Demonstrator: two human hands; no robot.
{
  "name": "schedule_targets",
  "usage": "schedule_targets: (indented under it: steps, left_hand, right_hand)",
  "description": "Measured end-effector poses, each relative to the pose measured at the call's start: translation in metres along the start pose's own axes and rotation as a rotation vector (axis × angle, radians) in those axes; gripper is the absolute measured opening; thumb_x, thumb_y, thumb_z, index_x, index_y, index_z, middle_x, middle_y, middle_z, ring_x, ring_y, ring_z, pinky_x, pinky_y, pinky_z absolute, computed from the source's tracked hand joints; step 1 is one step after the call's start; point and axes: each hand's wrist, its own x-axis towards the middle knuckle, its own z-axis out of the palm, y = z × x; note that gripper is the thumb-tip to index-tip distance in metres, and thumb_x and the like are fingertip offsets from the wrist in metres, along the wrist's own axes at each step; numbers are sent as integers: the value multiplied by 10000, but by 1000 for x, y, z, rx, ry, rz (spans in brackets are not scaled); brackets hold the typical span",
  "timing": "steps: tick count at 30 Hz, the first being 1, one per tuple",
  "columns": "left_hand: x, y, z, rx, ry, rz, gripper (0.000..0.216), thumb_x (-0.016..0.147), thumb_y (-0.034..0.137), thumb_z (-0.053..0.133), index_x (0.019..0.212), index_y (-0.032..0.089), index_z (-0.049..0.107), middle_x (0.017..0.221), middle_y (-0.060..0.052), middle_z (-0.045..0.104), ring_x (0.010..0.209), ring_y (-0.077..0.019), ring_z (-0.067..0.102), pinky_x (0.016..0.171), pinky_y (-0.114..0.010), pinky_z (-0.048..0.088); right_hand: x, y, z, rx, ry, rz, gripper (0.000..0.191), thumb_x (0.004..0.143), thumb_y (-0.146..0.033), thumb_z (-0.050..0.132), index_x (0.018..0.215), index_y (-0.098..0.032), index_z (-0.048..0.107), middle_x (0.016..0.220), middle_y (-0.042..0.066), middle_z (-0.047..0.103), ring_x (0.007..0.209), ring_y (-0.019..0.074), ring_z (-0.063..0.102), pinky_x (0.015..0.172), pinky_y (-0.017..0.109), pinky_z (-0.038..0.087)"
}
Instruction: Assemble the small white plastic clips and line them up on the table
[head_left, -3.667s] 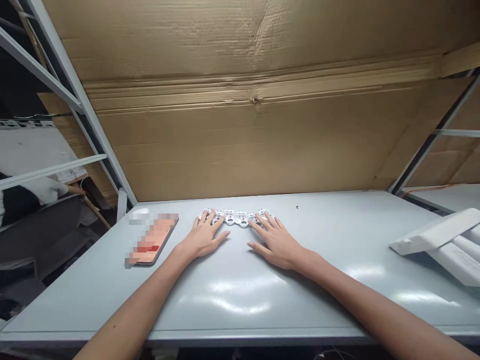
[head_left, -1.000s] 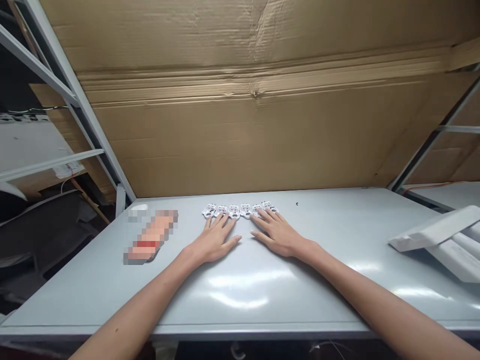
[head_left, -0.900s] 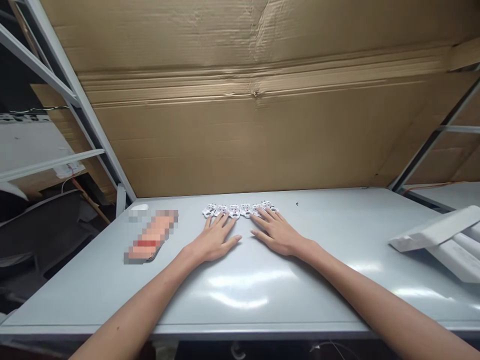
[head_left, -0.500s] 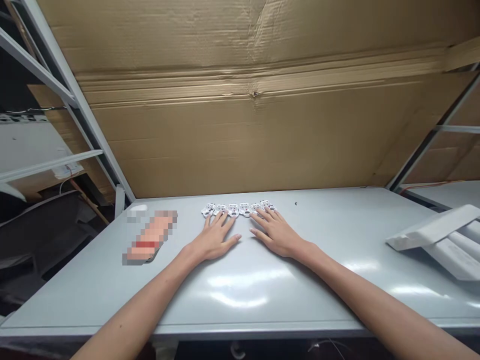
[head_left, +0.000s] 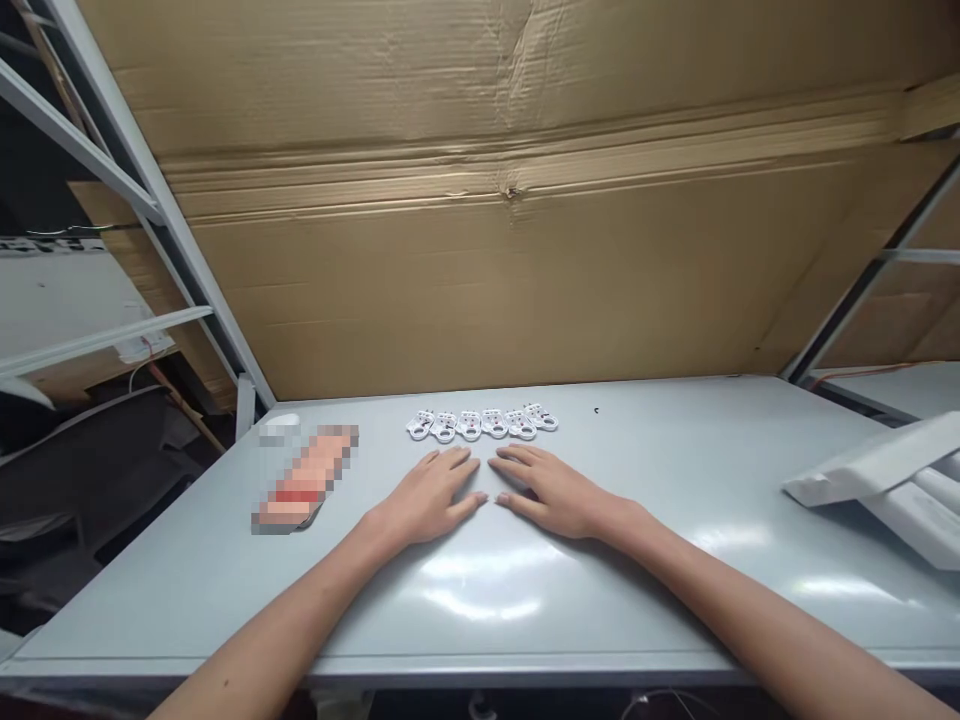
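Both hands lie flat and opened wide, palms down on the grey table (head_left: pixel 675 470), holding nothing: left hand (head_left: pixel 427 497), right hand (head_left: pixel 553 492), thumbs nearly meeting. Six small white plastic parts (head_left: pixel 484 424) stand in a row at 12 o'clock, near but apart from the hands.

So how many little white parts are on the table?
6 white parts, side by side in one row on the table, just beyond the left hand and right hand; none looks hidden.
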Motion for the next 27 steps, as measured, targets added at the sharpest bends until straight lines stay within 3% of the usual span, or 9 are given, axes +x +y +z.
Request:
schedule_targets:
  steps: [8, 20, 27]
  left_hand:
    - [1, -9, 8, -55, 98, 1, 431, 933, 466, 528, 1274, 211, 595, 1363, -117, 557, 1253, -312, 510, 1053, -454, 417]
    - [-1, -2, 4, -3, 1, -9, 449, 984, 442, 437, 1336, 180, 530, 1395, -140, 513, 1292, -306, 464, 1077, -443, 389]
    - [0, -3, 6, -29, 48, 10, 413, 966, 447, 473, 1270, 190, 583, 1355, -136, 545, 1253, -311, 500, 1056, -453, 413]
  right_hand:
    - [-2, 2, 3, -1, -23, 115, 590, 957, -592, 397, 1342, -178, 567, 1459, 189, 462, 1341, 367, 415, 1066, 519, 375]
    - [0, 0, 0, -15, -36, 104, 584, 964, -606, 354, 1308, -195, 584, 1329, 172, 570, 1262, 346, 483, 1026, 496, 410]
    - [0, 2, 0, -25, -45, 75, 526, 992, -543, 332, 1285, -187, 587, 1313, 173, 574, 1249, 332, 492, 1010, 488, 420]
